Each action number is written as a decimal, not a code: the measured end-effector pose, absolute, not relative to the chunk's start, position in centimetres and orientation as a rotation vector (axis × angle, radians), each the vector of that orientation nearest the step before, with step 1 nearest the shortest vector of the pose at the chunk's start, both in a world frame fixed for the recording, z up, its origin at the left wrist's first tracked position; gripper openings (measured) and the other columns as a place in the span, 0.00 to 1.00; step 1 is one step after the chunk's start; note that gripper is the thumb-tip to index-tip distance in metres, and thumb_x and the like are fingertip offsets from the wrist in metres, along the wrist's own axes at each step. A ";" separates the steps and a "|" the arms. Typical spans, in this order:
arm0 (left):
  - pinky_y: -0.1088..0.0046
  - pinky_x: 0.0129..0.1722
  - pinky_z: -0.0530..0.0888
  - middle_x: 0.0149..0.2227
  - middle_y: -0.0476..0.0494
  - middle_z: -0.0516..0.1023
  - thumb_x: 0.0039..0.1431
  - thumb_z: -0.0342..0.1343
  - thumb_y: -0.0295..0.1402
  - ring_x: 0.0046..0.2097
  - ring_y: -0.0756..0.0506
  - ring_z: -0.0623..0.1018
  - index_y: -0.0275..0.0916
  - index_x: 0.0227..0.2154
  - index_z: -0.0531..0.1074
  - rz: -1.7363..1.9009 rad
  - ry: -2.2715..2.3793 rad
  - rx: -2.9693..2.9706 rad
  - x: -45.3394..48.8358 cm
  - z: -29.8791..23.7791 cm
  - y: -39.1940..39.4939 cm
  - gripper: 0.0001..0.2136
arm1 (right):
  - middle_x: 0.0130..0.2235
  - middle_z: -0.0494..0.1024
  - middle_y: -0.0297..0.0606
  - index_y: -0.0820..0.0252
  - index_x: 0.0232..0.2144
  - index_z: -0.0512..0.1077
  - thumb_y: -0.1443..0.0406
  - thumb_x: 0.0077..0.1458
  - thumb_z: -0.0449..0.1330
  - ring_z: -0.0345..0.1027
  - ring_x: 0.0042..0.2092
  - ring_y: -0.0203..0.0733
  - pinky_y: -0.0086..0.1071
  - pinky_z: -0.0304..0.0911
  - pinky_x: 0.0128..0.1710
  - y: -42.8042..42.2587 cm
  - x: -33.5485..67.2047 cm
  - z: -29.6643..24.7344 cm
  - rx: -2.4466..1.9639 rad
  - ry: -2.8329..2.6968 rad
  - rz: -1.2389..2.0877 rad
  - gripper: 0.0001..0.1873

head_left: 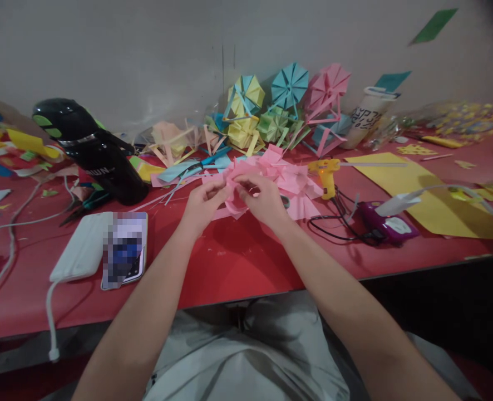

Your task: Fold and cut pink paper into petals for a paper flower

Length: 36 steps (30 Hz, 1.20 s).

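Observation:
Both of my hands meet over the middle of the red table (230,262). My left hand (202,205) pinches one side of a folded pink paper piece (235,196), and my right hand (265,199) pinches the other side, fingers curled round it. Just behind the hands lies a heap of folded pink paper shapes (290,177). A pair of blue-handled scissors (198,166) rests behind my left hand.
A phone (125,249) and white power bank (82,246) lie at left, near a black bottle (92,149). A yellow glue gun (325,174), purple device (386,224) and yellow sheet (430,192) are at right. Coloured paper pinwheels (288,89) stand against the wall.

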<state>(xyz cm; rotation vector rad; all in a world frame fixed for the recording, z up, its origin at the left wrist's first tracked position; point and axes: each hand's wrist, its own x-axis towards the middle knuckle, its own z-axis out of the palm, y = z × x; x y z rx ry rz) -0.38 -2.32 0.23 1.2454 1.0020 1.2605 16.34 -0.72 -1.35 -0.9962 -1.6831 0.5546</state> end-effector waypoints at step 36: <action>0.76 0.25 0.72 0.19 0.54 0.70 0.44 0.61 0.31 0.23 0.51 0.73 0.38 0.22 0.73 1.292 1.201 0.982 0.1 0.9 -2.5 0.04 | 0.41 0.79 0.42 0.58 0.42 0.81 0.69 0.61 0.59 0.73 0.43 0.42 0.38 0.69 0.45 -1.2 15.3 -1.8 -0.809 -1.899 0.363 0.11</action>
